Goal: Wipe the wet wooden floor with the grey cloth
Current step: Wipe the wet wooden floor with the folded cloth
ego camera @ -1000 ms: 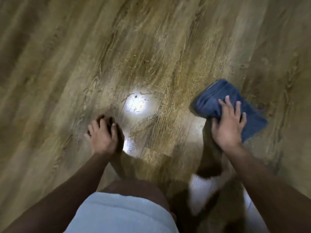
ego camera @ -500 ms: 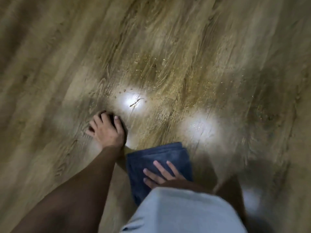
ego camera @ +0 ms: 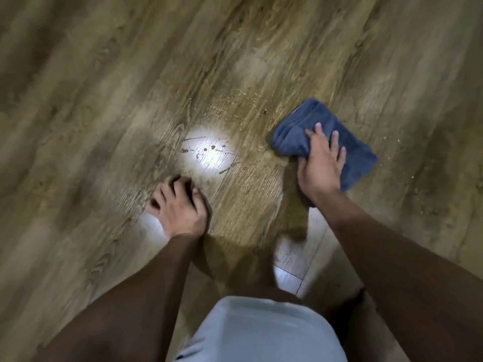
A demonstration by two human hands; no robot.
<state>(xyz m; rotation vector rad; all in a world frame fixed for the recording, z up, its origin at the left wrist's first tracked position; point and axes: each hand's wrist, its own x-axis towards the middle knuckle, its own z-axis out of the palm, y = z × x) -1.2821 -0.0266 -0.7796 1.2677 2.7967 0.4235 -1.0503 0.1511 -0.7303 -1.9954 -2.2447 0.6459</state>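
A folded blue-grey cloth (ego camera: 359, 160) lies on the wooden floor (ego camera: 235, 61) at the right of the view. My right hand (ego camera: 322, 165) presses flat on its near half, fingers straight and spread, thumb at the cloth's near edge. My left hand (ego camera: 180, 210) rests on the bare floor to the left, fingers spread and slightly bent, holding nothing. Between the hands, water drops and streaks (ego camera: 209, 150) show in a bright glare patch. Finer droplets (ego camera: 243, 100) speckle the boards beyond the cloth.
My knee in light grey shorts (ego camera: 261, 333) fills the bottom centre. Two more bright reflections (ego camera: 287, 273) sit on the boards near the knee. More small droplets (ego camera: 415, 184) dot the floor to the right of the cloth. Nothing else stands on the floor.
My right hand has swept the cloth from close to my knee out to the far right. My left hand has stayed planted on the floor.
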